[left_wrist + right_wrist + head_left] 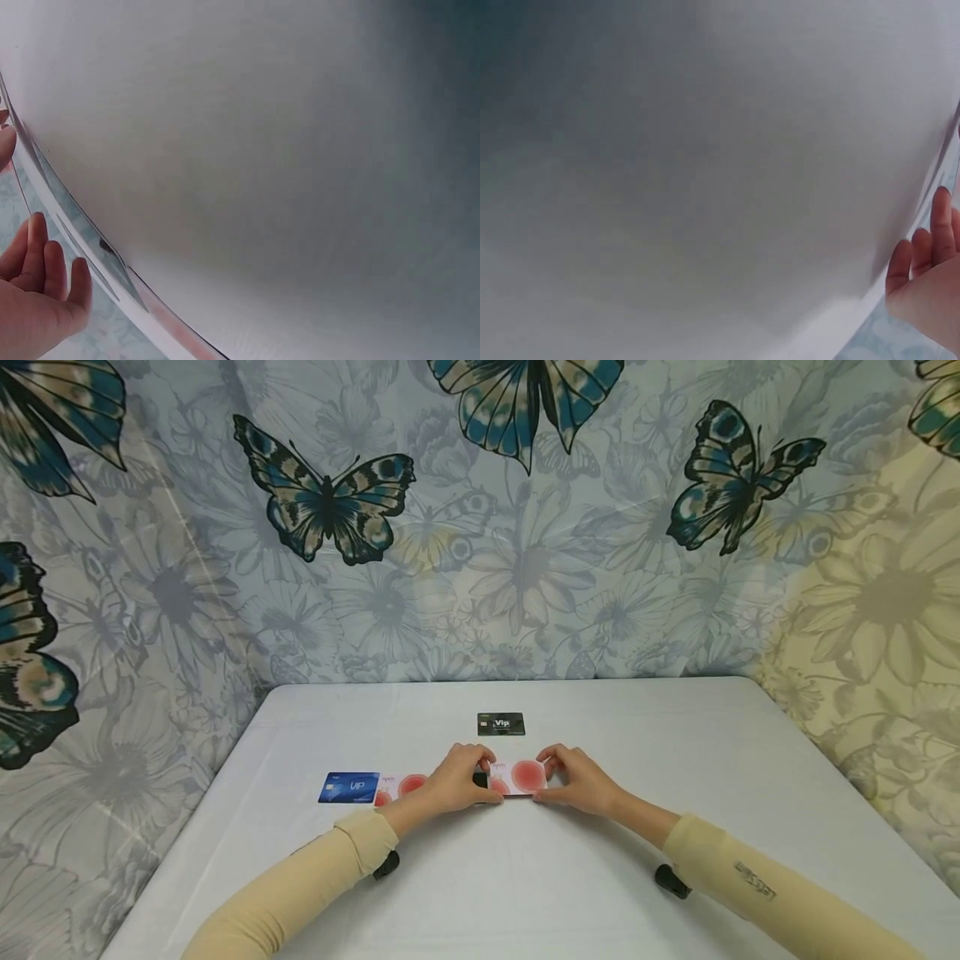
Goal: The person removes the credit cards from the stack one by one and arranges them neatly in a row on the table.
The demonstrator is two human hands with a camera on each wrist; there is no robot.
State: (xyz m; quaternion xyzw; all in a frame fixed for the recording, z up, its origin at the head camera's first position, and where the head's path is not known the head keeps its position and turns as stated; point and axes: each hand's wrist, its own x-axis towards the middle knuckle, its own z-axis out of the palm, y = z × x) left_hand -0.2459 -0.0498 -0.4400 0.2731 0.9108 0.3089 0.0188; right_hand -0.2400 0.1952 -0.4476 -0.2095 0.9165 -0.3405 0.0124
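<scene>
In the head view, both hands hold a white card with pink-red circles [528, 776] by its short sides over the table. My left hand [455, 778] pinches its left end between thumb and fingers. The opposite end is pinched by my right hand [583, 782]. A dark card [480, 779] peeks out between the left thumb and fingers, mostly hidden. Left of that hand, a second pink-circle card [401, 786] lies against a blue VIP card [349, 787]. The wrist views catch the left hand [37, 300] and right hand [934, 277] only at their edges.
A black Vip card [501, 724] lies farther back on the white table [637, 727]. Behind the table hangs a butterfly-patterned cloth [525, 568]. Dark wrist devices show under both sleeves, close above the tabletop.
</scene>
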